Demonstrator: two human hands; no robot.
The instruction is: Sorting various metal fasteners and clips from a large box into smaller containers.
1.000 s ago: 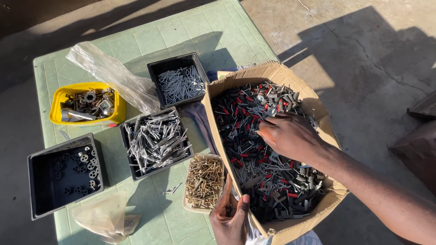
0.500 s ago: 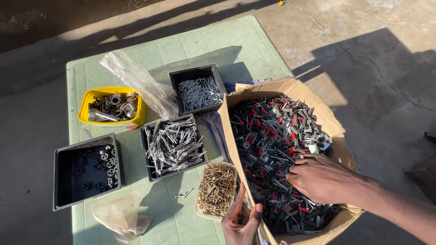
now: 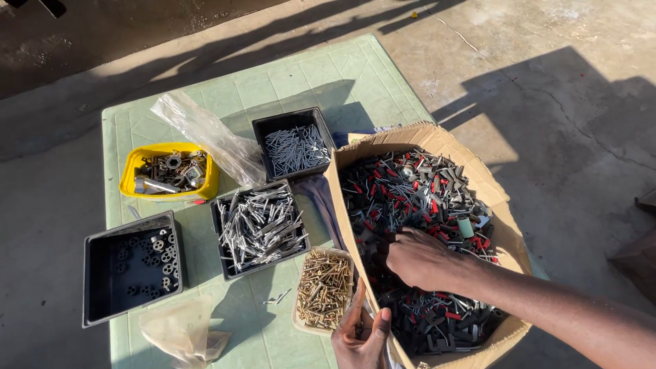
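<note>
Cardboard box [image 3: 502,205], brimful, black and red hardware

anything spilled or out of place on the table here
A few loose silver pins lie on the green table, outside every tray, between the tray of silver pins and the tray of brass screws. Nothing else stands out.

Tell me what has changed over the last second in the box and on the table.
The right hand has moved from the upper middle of the cardboard box down toward its near end, and now digs among the red and dark parts. The left hand stays at the box's near corner, beside the tray of brass screws. The yellow tub, the black trays and the plastic bags lie as before.
</note>
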